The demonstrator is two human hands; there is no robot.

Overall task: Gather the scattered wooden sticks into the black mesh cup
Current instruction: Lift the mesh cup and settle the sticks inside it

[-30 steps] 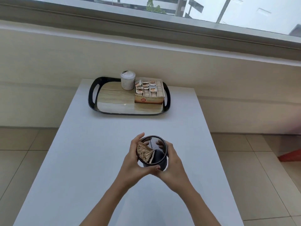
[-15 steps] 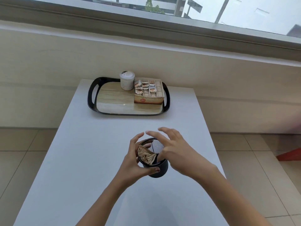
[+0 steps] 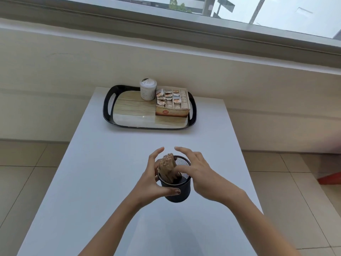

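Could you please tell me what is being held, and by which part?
The left hand grips the black mesh cup round its upper side wall. The right hand holds nothing, its fingers spread over the wooden sticks.

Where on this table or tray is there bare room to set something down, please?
Bare: the table between the tray and the black mesh cup, and out to both side edges; the tray's left half, beside the white jar. Crowded: the tray's right, with the sachet box, and the cup, held by the left hand, right hand at its wooden sticks.
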